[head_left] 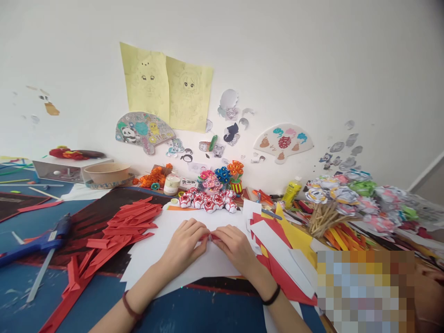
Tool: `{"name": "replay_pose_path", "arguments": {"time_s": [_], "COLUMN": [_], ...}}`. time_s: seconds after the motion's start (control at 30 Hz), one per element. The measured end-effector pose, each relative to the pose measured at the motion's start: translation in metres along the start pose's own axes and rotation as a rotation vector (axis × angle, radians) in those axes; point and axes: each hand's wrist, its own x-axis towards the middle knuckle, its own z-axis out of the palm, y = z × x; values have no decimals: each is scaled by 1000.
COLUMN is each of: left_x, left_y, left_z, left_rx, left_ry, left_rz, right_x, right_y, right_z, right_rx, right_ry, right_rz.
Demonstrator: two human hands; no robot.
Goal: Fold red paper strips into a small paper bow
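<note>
Over a stack of white paper sheets point(180, 273), my left hand point(185, 243) and my right hand point(236, 245) meet fingertip to fingertip. Both pinch a small folded red-and-white paper piece point(210, 237), mostly covered by my fingers. Just beyond them sits a cluster of red-and-white paper flowers point(210, 202). To the left of my left hand lies a loose pile of folded red paper strips point(130, 217). White paper pieces point(280, 252) overlap red and yellow sheets to the right of my right hand.
A blue glue gun point(57, 236) lies at the left, near a round bowl point(107, 173). Bunched paper flowers on sticks point(319, 219) stand at the right, by a yellow bottle point(292, 192). Small flower pots point(237, 185) line the wall. Pixelation hides the lower right.
</note>
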Motion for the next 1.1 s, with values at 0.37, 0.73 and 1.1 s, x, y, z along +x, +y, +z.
{"name": "replay_pose_path", "arguments": {"time_s": [0.37,0.73,1.1], "left_x": [-4,-5,-4], "left_y": [-1,2,-2], "left_z": [7,10,8], "left_rx": [25,28,40], "left_ry": [64,44,44], "left_rz": [-43,-21,3], "right_x": [1,-1,0], "right_y": [-3,-1,0], "right_z": [1,0,-1], "right_rx": [-59,-6,-3], "right_ry": [57,41,34], "right_rz": [-25,-61,-76]}}
